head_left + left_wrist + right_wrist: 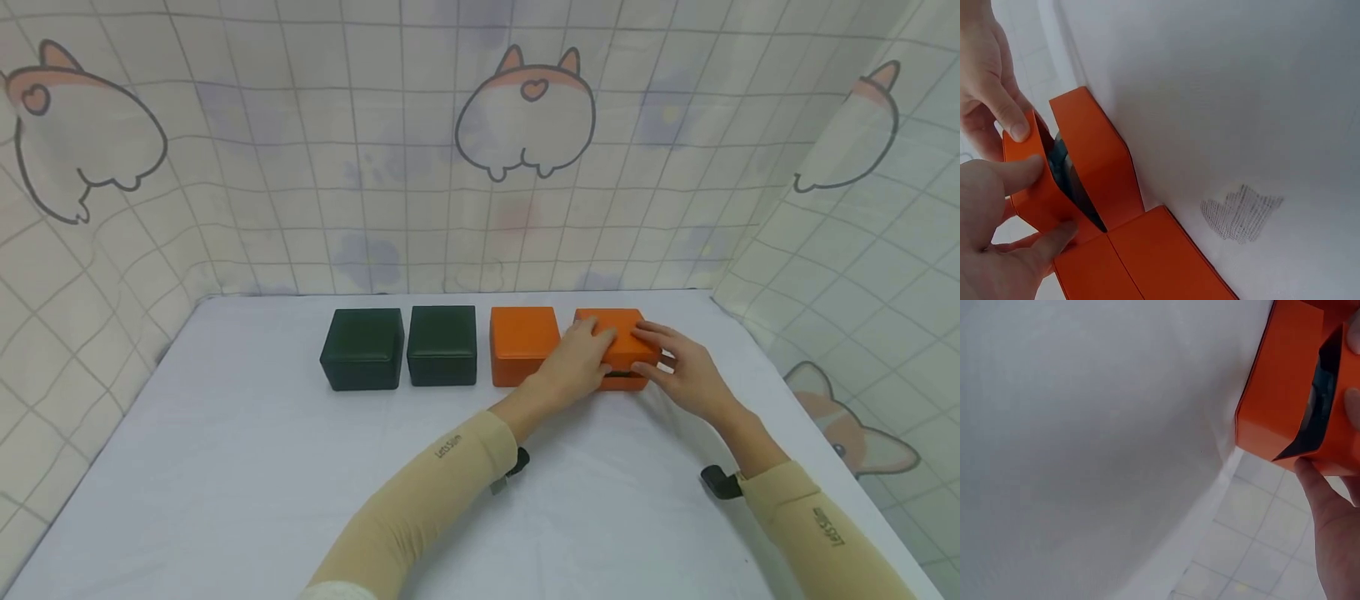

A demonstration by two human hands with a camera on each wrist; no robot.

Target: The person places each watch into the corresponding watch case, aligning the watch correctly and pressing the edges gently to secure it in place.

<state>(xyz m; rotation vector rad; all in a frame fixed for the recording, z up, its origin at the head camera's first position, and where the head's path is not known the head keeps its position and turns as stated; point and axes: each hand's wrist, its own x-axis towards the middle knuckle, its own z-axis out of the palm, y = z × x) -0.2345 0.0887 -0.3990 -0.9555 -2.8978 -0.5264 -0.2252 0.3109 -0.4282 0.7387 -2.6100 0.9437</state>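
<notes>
Both hands are at the right-hand orange box (627, 353). Its lid (1052, 199) is tilted up at the front, leaving a dark gap above the base (1099, 156). Through that gap some bluish, shiny contents (1321, 394) show, too little of them to name. My left hand (572, 365) grips the lid from its left side and top, fingers spread over it. From the other side my right hand (688, 375) pinches the lid, thumb low near the front corner. A second orange box (525, 332), closed, stands just left of it.
Two dark green boxes (363, 343) stand closed further left in the same row, near the table's back edge. White cloth covers the table (247, 467). A tile-patterned curtain (405, 200) with cartoon animals hangs behind and at both sides.
</notes>
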